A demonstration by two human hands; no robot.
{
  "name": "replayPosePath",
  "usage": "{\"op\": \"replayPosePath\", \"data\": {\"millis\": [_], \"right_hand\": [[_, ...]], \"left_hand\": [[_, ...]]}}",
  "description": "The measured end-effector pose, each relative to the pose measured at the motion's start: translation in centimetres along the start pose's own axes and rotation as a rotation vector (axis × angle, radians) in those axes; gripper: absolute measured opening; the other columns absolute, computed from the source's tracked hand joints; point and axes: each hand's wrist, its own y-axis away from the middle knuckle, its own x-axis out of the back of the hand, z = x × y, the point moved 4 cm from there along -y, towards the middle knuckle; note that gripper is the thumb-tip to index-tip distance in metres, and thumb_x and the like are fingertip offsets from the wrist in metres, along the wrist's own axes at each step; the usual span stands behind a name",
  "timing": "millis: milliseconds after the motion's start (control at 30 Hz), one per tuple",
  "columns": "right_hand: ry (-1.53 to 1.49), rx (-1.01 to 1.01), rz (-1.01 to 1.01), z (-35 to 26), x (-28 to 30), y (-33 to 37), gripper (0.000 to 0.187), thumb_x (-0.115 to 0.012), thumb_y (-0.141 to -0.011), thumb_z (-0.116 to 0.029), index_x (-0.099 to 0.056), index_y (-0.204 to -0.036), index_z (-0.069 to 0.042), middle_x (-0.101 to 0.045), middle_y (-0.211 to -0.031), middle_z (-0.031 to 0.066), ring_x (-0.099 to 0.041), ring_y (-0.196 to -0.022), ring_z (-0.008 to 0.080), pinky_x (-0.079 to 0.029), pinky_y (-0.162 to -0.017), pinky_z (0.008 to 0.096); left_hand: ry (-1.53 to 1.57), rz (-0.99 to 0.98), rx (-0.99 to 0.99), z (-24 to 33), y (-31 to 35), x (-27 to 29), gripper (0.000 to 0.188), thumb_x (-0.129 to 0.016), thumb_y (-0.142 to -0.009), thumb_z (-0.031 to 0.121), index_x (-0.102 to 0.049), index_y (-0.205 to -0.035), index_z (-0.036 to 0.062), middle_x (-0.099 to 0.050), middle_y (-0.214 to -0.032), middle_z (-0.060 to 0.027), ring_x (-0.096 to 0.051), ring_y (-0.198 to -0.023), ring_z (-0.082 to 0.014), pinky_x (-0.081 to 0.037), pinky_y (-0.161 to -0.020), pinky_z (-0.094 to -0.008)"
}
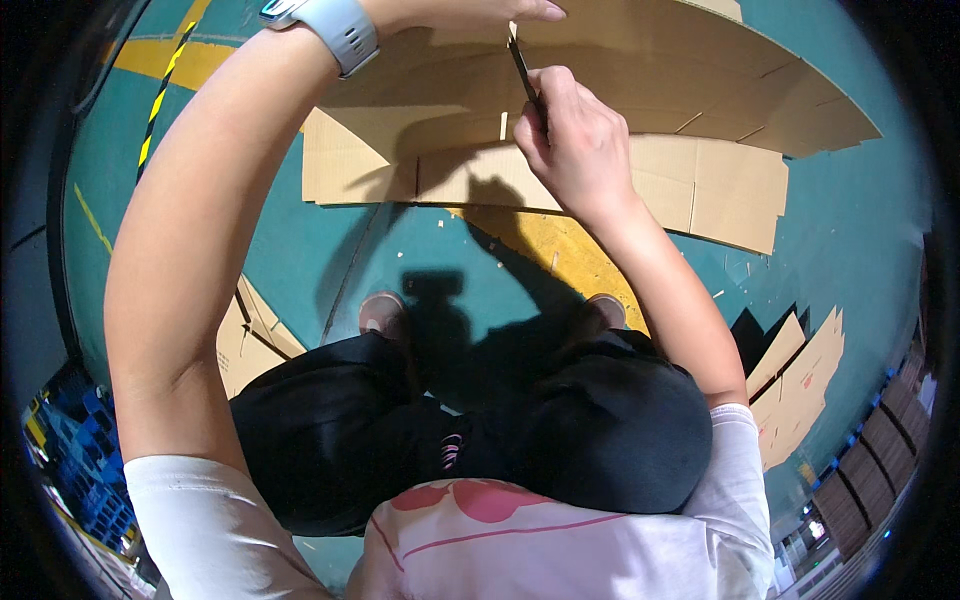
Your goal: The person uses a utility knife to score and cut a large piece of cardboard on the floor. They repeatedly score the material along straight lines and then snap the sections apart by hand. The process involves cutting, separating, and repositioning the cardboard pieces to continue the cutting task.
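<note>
A large brown cardboard sheet (690,70) stretches across the top of the head view, creased and curving toward the right. My right hand (585,140) is closed around a slim black utility knife (522,70), its pale tip pointing up against the sheet. At the top edge my left hand (470,10) lies by the same sheet with the thumb side showing; its other fingers are cut off or hidden. Below the sheet is a lighter cardboard strip (735,190) with slits across it.
Flattened cardboard pieces (800,385) lie at the right, and more cardboard (255,335) is by my left knee. Small scraps dot the green floor (300,260), which has a yellow band (570,265). Dark slatted stacks (870,470) stand at far right, blue crates (85,450) at far left.
</note>
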Motion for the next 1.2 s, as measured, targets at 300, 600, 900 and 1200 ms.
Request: {"op": "replayPosePath", "data": {"millis": [300, 600, 900, 1200], "right_hand": [[0.076, -0.051, 0.001, -0.5, -1.2, -0.6, 0.026, -0.064, -0.074, -0.008, -0.045, -0.093, -0.005, -0.055, -0.063, 0.0106, -0.060, -0.064, 0.0289, -0.051, -0.056, 0.0410], [0.053, -0.058, -0.080, -1.1, -0.5, 2.0, 0.026, -0.063, -0.073, -0.003, -0.048, -0.094, -0.003, -0.055, -0.066, 0.0127, -0.059, -0.062, 0.0295, -0.049, -0.055, 0.0407], [0.086, 0.004, -0.051, -0.9, 0.5, -0.5, 0.023, -0.063, -0.074, -0.004, -0.046, -0.089, -0.005, -0.054, -0.064, 0.0117, -0.060, -0.062, 0.0289, -0.049, -0.053, 0.0404], [0.170, 0.002, -0.054, 0.1, -0.4, -0.7, 0.024, -0.064, -0.073, -0.006, -0.044, -0.087, -0.006, -0.054, -0.062, 0.0094, -0.060, -0.063, 0.0278, -0.049, -0.054, 0.0401]], "left_hand": [[0.039, 0.036, -0.001, -0.1, 0.0, -0.2, 0.031, -0.059, -0.090, 0.030, -0.067, -0.091, -0.0005, -0.066, -0.081, -0.0230, -0.065, -0.075, -0.0357, -0.050, -0.070, -0.0431], [0.043, 0.091, -0.077, -0.3, -0.4, -0.5, 0.029, -0.062, -0.088, 0.028, -0.067, -0.088, -0.0005, -0.066, -0.079, -0.0226, -0.064, -0.073, -0.0362, -0.049, -0.068, -0.0440], [0.147, 0.026, -0.035, 0.1, 0.3, 0.4, 0.028, -0.062, -0.088, 0.026, -0.068, -0.092, -0.0007, -0.066, -0.078, -0.0221, -0.065, -0.071, -0.0345, -0.049, -0.067, -0.0427], [0.211, 0.038, 0.003, 0.2, 0.0, -0.4, 0.026, -0.061, -0.089, 0.025, -0.069, -0.095, 0.0002, -0.067, -0.078, -0.0212, -0.066, -0.071, -0.0326, -0.050, -0.065, -0.0421]]}}
